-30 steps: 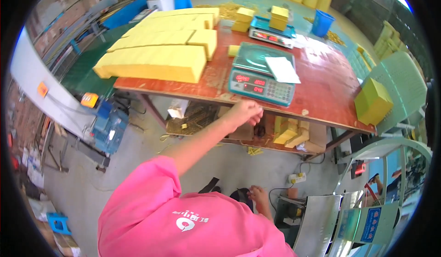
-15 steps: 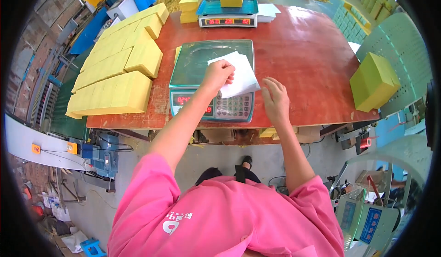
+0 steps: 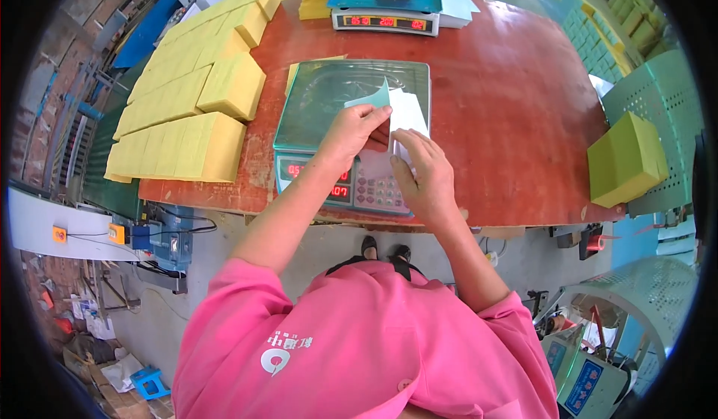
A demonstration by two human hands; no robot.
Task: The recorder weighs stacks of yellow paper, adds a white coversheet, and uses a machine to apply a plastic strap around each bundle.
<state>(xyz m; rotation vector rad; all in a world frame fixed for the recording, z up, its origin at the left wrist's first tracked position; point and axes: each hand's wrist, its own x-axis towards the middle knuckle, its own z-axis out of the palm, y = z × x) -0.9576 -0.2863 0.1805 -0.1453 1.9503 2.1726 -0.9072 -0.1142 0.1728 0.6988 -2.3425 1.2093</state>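
Note:
Over the near counting scale (image 3: pixel 314 112), my left hand (image 3: pixel 353 136) pinches a few sheets of paper between thumb and fingers. One sheet is pale green (image 3: pixel 376 96) and bends up behind the fingertips; white paper (image 3: pixel 407 109) spreads to its right. My right hand (image 3: pixel 426 170) has its fingers bent round the lower right edge of the white paper, with the thumb in front. How many sheets there are, I cannot tell. Both hands partly cover the scale's keypad and its lit red display.
Yellow paper stacks (image 3: pixel 179 146) fill the left of the red table (image 3: pixel 508 120). A second scale (image 3: pixel 385 22) at the back bears a yellow stack, with white sheets (image 3: pixel 456 9) beside it. A yellow-green block (image 3: pixel 627 161) sits at the right edge near a perforated green guard (image 3: pixel 658 112).
My right hand has come in from the right and taken hold of the paper. The sheets are now turned and bent, showing a pale green one. The whole view has shifted slightly.

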